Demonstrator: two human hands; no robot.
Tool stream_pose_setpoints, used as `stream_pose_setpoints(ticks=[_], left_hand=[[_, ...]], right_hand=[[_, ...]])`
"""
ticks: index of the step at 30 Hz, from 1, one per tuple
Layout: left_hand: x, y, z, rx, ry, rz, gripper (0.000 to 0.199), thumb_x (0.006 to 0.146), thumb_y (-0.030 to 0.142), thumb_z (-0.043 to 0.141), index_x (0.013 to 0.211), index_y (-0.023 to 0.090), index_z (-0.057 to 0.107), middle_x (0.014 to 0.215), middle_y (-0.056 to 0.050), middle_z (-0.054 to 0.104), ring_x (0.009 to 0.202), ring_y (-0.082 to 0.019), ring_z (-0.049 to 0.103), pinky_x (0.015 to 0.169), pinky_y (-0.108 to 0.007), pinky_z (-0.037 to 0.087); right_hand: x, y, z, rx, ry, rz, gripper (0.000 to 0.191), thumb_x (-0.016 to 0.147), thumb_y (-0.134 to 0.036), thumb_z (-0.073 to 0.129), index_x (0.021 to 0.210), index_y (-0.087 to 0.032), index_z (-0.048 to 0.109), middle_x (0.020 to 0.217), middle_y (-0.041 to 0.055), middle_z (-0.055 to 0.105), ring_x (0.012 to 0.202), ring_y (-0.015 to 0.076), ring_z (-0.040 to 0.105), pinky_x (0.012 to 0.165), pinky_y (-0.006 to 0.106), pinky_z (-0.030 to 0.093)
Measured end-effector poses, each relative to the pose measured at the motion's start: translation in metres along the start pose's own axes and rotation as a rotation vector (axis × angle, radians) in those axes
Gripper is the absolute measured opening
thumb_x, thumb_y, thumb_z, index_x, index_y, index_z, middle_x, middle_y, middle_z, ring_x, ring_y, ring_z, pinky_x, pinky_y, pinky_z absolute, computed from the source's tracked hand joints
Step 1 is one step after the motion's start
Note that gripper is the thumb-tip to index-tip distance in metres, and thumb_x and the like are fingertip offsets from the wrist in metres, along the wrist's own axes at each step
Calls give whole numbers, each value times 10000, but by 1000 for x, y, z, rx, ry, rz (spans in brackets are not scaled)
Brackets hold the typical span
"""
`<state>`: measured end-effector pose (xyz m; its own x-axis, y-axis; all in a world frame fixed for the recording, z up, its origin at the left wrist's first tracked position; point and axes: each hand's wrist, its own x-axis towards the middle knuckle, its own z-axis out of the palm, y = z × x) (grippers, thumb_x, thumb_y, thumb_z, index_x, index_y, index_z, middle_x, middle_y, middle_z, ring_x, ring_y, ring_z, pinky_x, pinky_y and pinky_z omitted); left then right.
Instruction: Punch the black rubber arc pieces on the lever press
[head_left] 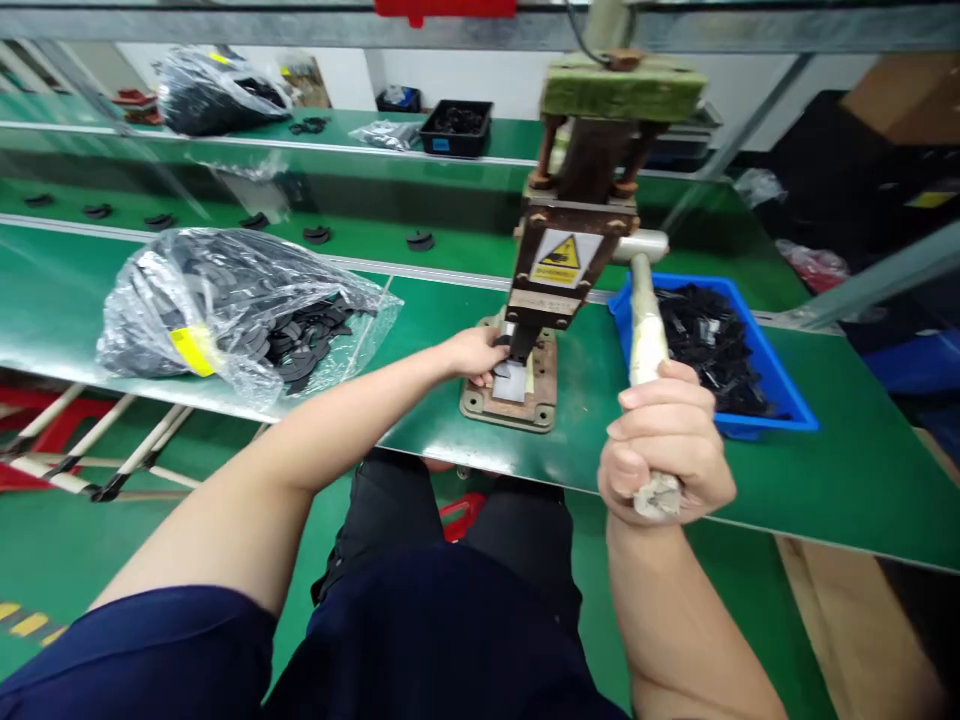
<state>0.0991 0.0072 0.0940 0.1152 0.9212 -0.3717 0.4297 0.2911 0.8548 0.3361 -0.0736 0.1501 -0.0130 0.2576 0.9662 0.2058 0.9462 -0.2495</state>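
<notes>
The left hand (474, 355) is at the base of a hand press (555, 285), its fingers pinching a small dark piece (501, 370) at the edge of a shiny metal plate (510, 385), right beside the lower end of the ram (525, 342); how far the piece reaches under the ram is too small to tell. The right hand (667, 450) has its fingers wrapped around the pale-covered lever (646, 315), near its lower end. The press stands on a green desk (787, 490). To its right sits a blue bin (799, 408) filled with black pieces (709, 345); to its left lies a clear plastic bag (161, 285) with dark curved parts (304, 345) at its mouth. Beyond, similar parts (420, 241) lie spaced in a row.
</notes>
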Motion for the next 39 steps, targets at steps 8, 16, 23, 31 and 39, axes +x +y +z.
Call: stream_pose_setpoints(ticks=[8,16,23,31,39], left_hand=[[-73,-65,-35,208,190,372,238,1000,411,612,1094,218,715,1039,-79,749,914,-188,711,851,-331,579],[-160,-151,-215,990,490,-253,460,889,486,701,1247,197,690,1272,-170,726,1209,-361,668,1017,-434,517],[-177,-175,-239,1121,350,-351,579,846,562,687,1328,242,702,1333,-149,748,1281,-364,652,1015,-397,489],[-168,-164,-228,1112,381,-244,346,880,548,641,1079,292,764,1080,-67,812,1055,-299,734,867,-334,506],[-147,-145,-202,700,670,-105,353,905,598,647,889,246,625,850,-57,753,860,-265,732,762,-353,542]], right_hand=[[-6,21,7,25,151,-56,508,870,-491,743,564,-222,439,548,-65,599,651,148,682,919,518,612],[-9,36,16,41,270,-134,589,814,-510,768,518,-213,354,455,-72,537,540,132,635,798,490,614],[-9,43,19,68,329,-156,640,788,-555,773,503,-207,318,421,-77,480,509,128,617,757,465,596],[-6,22,9,31,175,-54,527,839,-515,761,534,-228,441,520,-68,585,633,151,681,903,505,610],[0,3,10,6,83,-1,388,901,-426,690,640,-236,475,604,-78,592,738,141,677,1007,508,566]])
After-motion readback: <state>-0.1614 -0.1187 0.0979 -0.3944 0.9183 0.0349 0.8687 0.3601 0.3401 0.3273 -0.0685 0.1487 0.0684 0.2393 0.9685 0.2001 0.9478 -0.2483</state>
